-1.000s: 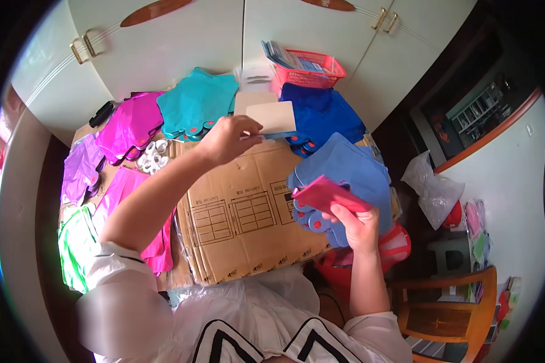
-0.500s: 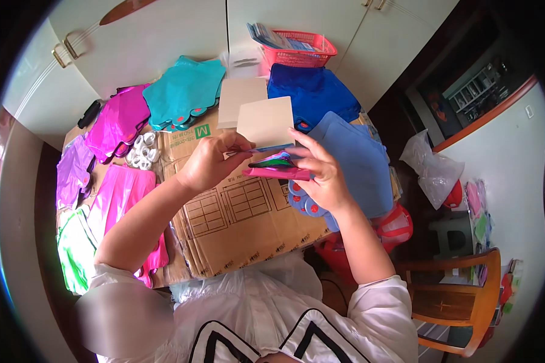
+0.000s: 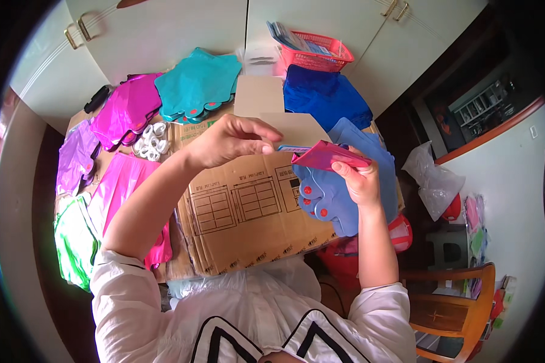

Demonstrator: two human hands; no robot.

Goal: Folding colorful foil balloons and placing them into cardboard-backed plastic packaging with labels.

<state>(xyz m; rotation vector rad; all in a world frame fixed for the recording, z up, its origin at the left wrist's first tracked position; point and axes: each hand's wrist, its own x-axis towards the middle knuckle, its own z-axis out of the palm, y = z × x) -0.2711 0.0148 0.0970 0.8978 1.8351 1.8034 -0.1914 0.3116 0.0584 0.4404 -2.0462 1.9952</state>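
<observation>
My right hand [image 3: 358, 176] grips a folded pink plastic bundle [image 3: 321, 156], thumb on its near face and fingers mostly hidden behind. Just beyond the bundle a plain beige card [image 3: 300, 126] stands tilted; a blue printed edge [image 3: 292, 148] shows between them. Whether my right fingers also hold the card is hidden. My left hand [image 3: 239, 140] hovers beside the card's left side, thumb and fingers apart, nothing in it. Under both hands lies a flattened brown cardboard box [image 3: 248, 236] with printed line drawings. A second beige card [image 3: 257, 95] lies farther back.
Light-blue pieces [image 3: 369, 181] lie at right, dark-blue ones [image 3: 327, 97] behind. Teal [image 3: 200, 81], magenta [image 3: 127, 112], purple [image 3: 77, 156], pink [image 3: 121, 178] and green [image 3: 75, 242] piles line the left, near white rings [image 3: 151, 142]. A red basket [image 3: 318, 57] stands at the back.
My left hand has let go of the beige card and drawn slightly up. My right hand has moved right with the pink bundle, now closed flatter, its bright inner layers out of sight.
</observation>
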